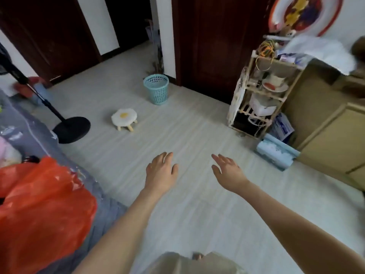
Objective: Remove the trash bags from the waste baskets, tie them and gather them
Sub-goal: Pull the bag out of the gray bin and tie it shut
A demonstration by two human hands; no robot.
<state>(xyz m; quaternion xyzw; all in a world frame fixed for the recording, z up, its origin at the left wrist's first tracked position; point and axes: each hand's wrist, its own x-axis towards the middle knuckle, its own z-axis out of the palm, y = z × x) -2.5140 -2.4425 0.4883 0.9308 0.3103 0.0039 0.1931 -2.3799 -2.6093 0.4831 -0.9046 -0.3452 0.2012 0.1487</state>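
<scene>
Two bare hands reach out low over the pale floor (197, 125), and neither holds anything: the left hand (161, 172) hangs with its fingers loose and released, and the right hand (227, 171) is spread flat, fingers straight. They sit just beside each other, not touching.

One waste basket (156, 89), turquoise mesh, stands upright at about twelve o'clock from the hands, well apart from them, beside the dark door (213, 46). Through the mesh no liner shows, though the blur makes that hard to judge.

One orange plastic bag (43, 210) bulges at eight o'clock, lying on the grey bed cover (23, 125); the frame's left and bottom edges cut it off, so whether it is tied I cannot tell.

One small egg-shaped stool (124, 118) sits at eleven o'clock, and one black fan base (72, 129) at ten o'clock, the fan head cropped at the edge.

At two o'clock, one wooden rack (262, 95) is crammed with clutter too blurred to name, apart from a tangle of coloured bands on top. One pale blue roll (276, 155) lies on the floor by its foot, against a tan cabinet (325, 125) that runs out of frame.
</scene>
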